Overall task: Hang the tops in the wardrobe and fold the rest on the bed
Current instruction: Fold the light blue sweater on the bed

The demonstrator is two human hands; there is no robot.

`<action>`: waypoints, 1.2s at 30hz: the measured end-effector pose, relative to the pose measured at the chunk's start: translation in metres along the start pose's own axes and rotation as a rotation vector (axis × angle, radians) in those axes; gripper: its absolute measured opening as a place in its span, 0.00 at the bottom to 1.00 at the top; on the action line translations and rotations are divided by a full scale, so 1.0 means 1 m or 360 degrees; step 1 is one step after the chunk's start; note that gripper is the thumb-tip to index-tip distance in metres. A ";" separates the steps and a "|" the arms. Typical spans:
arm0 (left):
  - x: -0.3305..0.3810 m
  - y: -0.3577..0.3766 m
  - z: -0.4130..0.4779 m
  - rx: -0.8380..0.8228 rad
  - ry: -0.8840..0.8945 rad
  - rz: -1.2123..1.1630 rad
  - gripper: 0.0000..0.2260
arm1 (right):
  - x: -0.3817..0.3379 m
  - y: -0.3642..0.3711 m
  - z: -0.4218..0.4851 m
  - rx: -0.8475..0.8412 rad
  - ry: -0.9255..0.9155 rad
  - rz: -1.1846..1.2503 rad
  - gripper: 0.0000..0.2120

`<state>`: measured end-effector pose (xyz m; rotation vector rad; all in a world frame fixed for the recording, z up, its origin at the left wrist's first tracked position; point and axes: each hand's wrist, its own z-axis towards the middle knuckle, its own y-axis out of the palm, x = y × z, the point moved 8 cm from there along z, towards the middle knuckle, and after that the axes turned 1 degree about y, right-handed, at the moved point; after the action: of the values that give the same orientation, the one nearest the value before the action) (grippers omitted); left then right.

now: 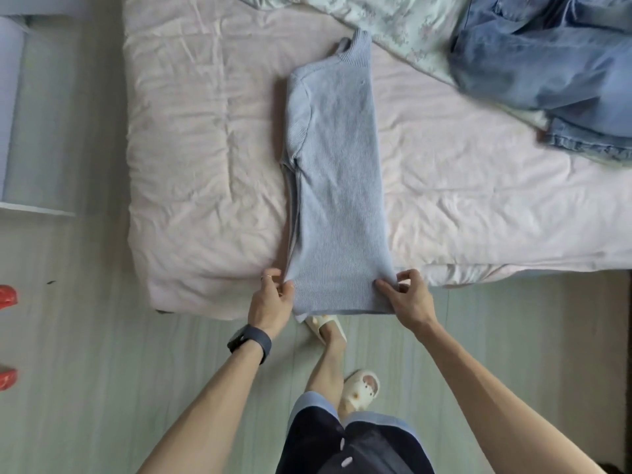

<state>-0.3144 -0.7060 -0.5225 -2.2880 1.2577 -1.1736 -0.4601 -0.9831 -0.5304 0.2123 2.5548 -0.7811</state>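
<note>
My left hand [273,297] and right hand [412,301] pinch hem corners of the knit top [337,172], lower centre; mid-fold, I judge: hem to collar next.

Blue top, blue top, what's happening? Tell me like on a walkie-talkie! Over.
Left hand and right hand each pinch a hem corner. Blue top folded lengthwise, flat on bed. Jeans heaped far right, clear of it.
</note>
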 end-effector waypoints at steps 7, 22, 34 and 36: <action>0.020 0.011 -0.067 0.0130 0.0450 0.0154 0.09 | -0.010 -0.001 -0.061 0.0093 -0.0651 -0.0155 0.04; 0.029 0.013 -0.199 0.0158 0.1063 0.1487 0.12 | 0.038 -0.010 -0.190 0.0165 -0.1089 -0.1151 0.24; 0.096 -0.066 -0.146 0.0062 0.1055 0.0941 0.04 | -0.062 -0.063 -0.148 -0.0127 -0.1077 -0.0953 0.10; 0.119 -0.085 -0.103 0.0137 0.0892 0.0687 0.12 | -0.103 -0.074 -0.118 -0.0050 -0.0995 -0.0695 0.09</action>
<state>-0.3099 -0.7384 -0.3467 -1.5473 1.7317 -1.7041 -0.4341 -0.9795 -0.3587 -0.5376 2.0210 -0.7997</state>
